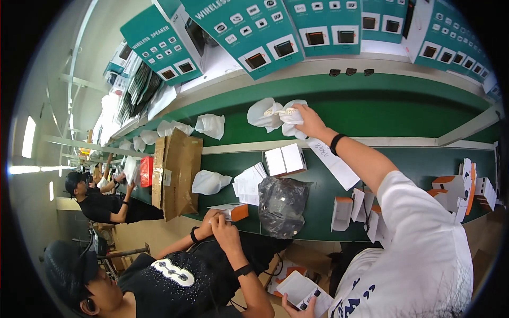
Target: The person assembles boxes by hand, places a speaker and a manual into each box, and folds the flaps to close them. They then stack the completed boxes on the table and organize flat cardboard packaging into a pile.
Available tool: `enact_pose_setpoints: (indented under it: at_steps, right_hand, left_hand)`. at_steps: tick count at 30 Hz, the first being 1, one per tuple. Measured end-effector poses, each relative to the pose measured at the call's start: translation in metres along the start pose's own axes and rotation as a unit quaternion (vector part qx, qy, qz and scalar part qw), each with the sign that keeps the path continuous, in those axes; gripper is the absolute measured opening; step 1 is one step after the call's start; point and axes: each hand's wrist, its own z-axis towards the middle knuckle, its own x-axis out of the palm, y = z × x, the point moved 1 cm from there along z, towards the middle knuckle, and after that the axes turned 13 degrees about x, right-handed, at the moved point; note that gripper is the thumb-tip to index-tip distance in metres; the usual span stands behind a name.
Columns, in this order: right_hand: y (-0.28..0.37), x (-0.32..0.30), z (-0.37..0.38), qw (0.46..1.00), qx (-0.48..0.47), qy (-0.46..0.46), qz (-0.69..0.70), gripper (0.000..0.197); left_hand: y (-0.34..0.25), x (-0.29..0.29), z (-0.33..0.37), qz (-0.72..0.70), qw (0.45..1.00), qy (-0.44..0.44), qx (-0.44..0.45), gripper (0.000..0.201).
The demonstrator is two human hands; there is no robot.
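My right hand [308, 121], with a black band on the wrist, reaches far over the green conveyor belt [371, 106] and grips a white foam pouch [289, 113] with something inside it. A second white foam pouch [263, 113] lies right beside it, touching. At the bottom edge my left hand [292, 308] holds a small white box [303, 290] with a dark piece at its end, close to my white shirt.
Teal product boxes [249, 29] line the shelf above the belt. On the near green table are two white boxes [285, 159], a leaflet stack [249, 183], a black plastic bag [281, 205], orange-and-white cartons [450, 188] and a cardboard carton [177, 175]. A co-worker in black [185, 273] handles an orange-and-white box [231, 211].
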Motion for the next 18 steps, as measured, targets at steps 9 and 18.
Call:
enact_pose_setpoints:
  at_steps: [9, 18]
  right_hand:
    - [0.113, -0.084, -0.138, 0.987, -0.099, -0.026, 0.126, 0.068]
    - [0.215, -0.168, -0.303, 0.895, 0.057, 0.195, 0.397, 0.079]
  left_hand:
    - [0.015, -0.009, 0.018, -0.126, 0.98, 0.136, 0.075, 0.102]
    - [-0.005, -0.023, 0.006, -0.186, 0.945, 0.089, 0.252, 0.094]
